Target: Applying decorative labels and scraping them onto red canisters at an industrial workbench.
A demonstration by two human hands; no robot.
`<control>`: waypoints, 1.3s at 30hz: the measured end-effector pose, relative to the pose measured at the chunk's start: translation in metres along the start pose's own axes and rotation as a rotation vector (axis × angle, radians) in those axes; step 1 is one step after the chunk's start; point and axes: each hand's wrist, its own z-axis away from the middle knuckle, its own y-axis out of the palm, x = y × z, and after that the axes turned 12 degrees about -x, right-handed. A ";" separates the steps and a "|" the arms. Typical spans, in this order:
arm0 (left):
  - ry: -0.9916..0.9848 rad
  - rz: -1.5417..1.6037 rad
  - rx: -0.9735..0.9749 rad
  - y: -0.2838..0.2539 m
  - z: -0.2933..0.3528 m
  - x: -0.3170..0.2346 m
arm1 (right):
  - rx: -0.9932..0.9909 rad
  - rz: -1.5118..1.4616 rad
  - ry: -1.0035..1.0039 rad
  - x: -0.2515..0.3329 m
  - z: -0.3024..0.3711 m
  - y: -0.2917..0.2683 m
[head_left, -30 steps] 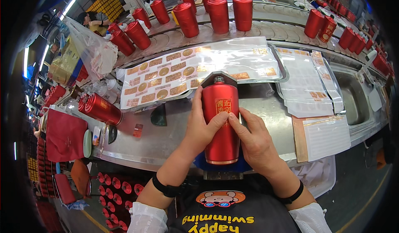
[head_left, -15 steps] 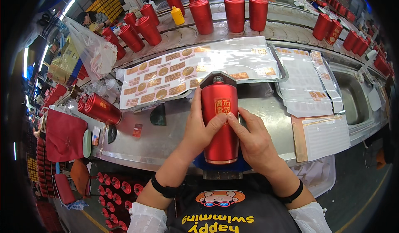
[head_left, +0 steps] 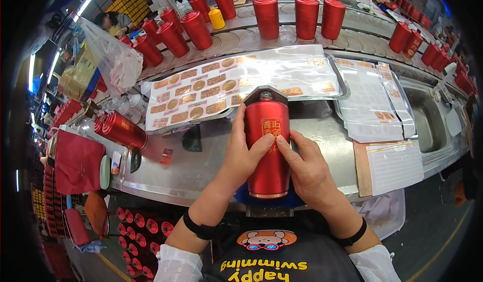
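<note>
A glossy red bottle [head_left: 268, 176] with a gold label lies in front of me, its neck pointing away and resting at a dark angular holder [head_left: 278, 95]. My left hand [head_left: 246, 148] wraps the bottle's left side, its thumb pressed on the label. From the right, my right hand [head_left: 309, 169] grips the other side, thumb on the label beside the left one. Both thumbtips nearly meet and cover part of the gold print. Beneath the bottle a blue support [head_left: 243, 195] shows. Just beyond lies a sheet of gold stickers [head_left: 201, 88] on a metal tray.
Red bottles [head_left: 266, 18] and a small yellow bottle [head_left: 216, 18] stand on a slatted conveyor [head_left: 226, 43] across the back. Two red bottles [head_left: 121, 131] lie tilted at left. At right are more sticker sheets [head_left: 370, 101] and a metal sink [head_left: 427, 116]. Several bottles [head_left: 141, 242] stand below left.
The bottles on the conveyor have shifted to the right. My two hands stay on the red bottle with the thumbs on its label, almost unmoved.
</note>
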 end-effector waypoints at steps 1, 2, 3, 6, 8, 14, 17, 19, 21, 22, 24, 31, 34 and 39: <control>0.019 -0.070 -0.008 0.000 -0.001 0.000 | -0.004 0.019 -0.022 0.000 -0.001 -0.001; 0.020 -0.067 -0.010 0.000 -0.001 -0.001 | -0.007 0.038 -0.044 0.000 -0.002 -0.003; 0.004 -0.039 0.006 0.001 -0.001 -0.004 | -0.006 0.040 -0.047 -0.002 -0.004 -0.006; 0.038 -0.083 0.012 -0.002 0.001 -0.001 | -0.123 -0.157 0.065 -0.005 -0.027 -0.022; 0.081 -0.162 -0.012 -0.008 0.005 -0.001 | 0.092 -0.165 0.064 -0.001 -0.064 -0.032; 0.030 -0.124 0.050 0.005 0.003 -0.002 | 0.345 -0.022 -0.157 -0.040 -0.141 -0.016; 0.000 0.077 0.071 -0.008 0.009 0.007 | 0.082 0.120 -0.472 -0.039 -0.109 -0.010; -0.012 0.230 0.077 -0.017 0.016 0.012 | 0.077 -0.032 -0.462 -0.024 -0.071 -0.015; -0.026 0.262 0.096 -0.020 0.018 0.013 | 0.308 -0.365 -0.253 -0.012 -0.062 -0.032; -0.038 0.286 0.120 -0.020 0.020 0.012 | 0.312 -0.366 -0.248 -0.018 -0.067 -0.028; -0.059 0.308 0.123 -0.017 0.022 0.003 | 0.375 -0.368 -0.150 -0.040 -0.092 -0.011; -0.086 0.322 0.110 -0.017 0.026 0.001 | 0.299 -0.082 -0.310 -0.030 -0.142 -0.003; 0.427 -0.215 0.044 -0.024 0.007 -0.002 | -0.049 0.106 -0.338 -0.038 -0.130 -0.016; 0.978 -0.776 0.291 -0.013 -0.033 -0.039 | -0.111 -0.233 0.287 -0.047 -0.077 -0.037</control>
